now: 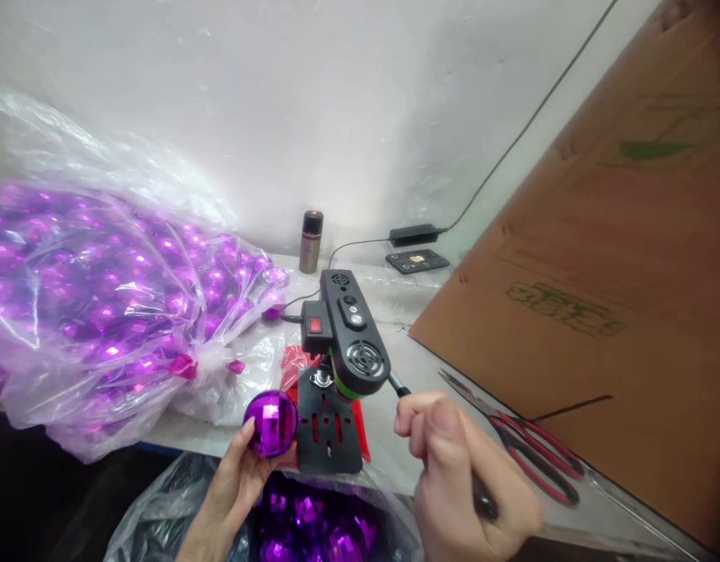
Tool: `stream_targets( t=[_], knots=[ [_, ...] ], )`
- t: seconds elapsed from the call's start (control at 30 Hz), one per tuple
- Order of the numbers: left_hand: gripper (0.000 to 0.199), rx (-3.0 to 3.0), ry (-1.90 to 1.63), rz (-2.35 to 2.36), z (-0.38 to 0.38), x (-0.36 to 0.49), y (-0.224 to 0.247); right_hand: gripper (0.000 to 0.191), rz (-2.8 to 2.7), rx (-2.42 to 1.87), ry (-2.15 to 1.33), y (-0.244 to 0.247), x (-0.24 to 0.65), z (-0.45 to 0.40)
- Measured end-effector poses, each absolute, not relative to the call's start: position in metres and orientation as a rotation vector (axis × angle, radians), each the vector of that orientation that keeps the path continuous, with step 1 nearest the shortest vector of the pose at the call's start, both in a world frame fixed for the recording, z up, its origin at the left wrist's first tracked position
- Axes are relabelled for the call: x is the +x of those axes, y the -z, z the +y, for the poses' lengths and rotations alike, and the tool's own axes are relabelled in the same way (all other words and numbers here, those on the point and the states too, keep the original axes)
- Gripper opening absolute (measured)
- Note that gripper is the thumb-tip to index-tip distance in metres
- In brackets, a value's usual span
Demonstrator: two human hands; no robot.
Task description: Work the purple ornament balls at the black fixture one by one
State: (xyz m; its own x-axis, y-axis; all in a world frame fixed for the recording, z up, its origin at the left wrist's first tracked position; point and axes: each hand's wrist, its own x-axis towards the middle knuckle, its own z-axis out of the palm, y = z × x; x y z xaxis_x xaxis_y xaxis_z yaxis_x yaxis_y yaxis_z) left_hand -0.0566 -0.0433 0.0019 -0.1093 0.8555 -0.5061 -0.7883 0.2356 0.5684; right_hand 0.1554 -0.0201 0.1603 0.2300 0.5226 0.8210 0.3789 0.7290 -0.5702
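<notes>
A shiny purple mirrored ball ornament (pixel 271 424) is held in my left hand (pixel 241 476), with fingers curled around its lower left side. It sits against the left edge of a black slotted metal plate (pixel 330 437). Over the plate stands a black machine (pixel 355 332) with round vents and a red switch (pixel 315 325). My right hand (pixel 454 468) is closed around the black grip of a metal rod (pixel 395 381). The rod reaches to the machine's right side; whether it joins there is hidden.
A clear bag of purple balls (pixel 102 289) fills the left. Below the table edge, more balls (pixel 307 515) lie in an open plastic bag. Red-handled snips (pixel 536 457) lie by a cardboard box (pixel 600 273). Behind stand a bottle (pixel 311 243), phone (pixel 417 261) and power adapter (pixel 415 234).
</notes>
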Motion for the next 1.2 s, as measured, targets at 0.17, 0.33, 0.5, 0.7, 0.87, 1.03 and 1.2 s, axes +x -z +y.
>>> stream_targets(
  t=[0.17, 0.33, 0.5, 0.7, 0.87, 1.03, 1.2],
  knots=[
    [0.052, 0.224, -1.399, 1.021, -0.030, -0.032, -0.003, 0.040, -1.395, -0.779, -0.103, -0.163, 0.154, -0.020],
    [0.081, 0.441, -1.291, 1.019, -0.024, -0.030, -0.013, 0.039, -1.416, -0.744, -0.076, -0.163, 0.153, -0.019],
    [0.088, 0.897, -1.295, 1.315, -0.019, -0.020, -0.006, 0.040, -1.405, -0.749, -0.076, -0.161, 0.152, -0.018],
    [0.085, 1.299, -1.210, 1.525, -0.017, -0.013, 0.013, 0.040, -1.402, -0.770, -0.083, -0.164, 0.151, -0.020],
    [0.083, 1.524, -1.151, 1.548, -0.012, -0.011, 0.012, 0.038, -1.420, -0.795, -0.094, -0.166, 0.150, -0.023],
    [0.081, 1.747, -1.139, 1.552, -0.013, -0.008, 0.015, 0.038, -1.403, -0.802, -0.090, -0.168, 0.149, -0.023],
    [0.080, 1.848, -1.081, 1.555, -0.005, -0.002, 0.010, 0.038, -1.411, -0.811, -0.111, -0.169, 0.151, -0.024]
  ],
)
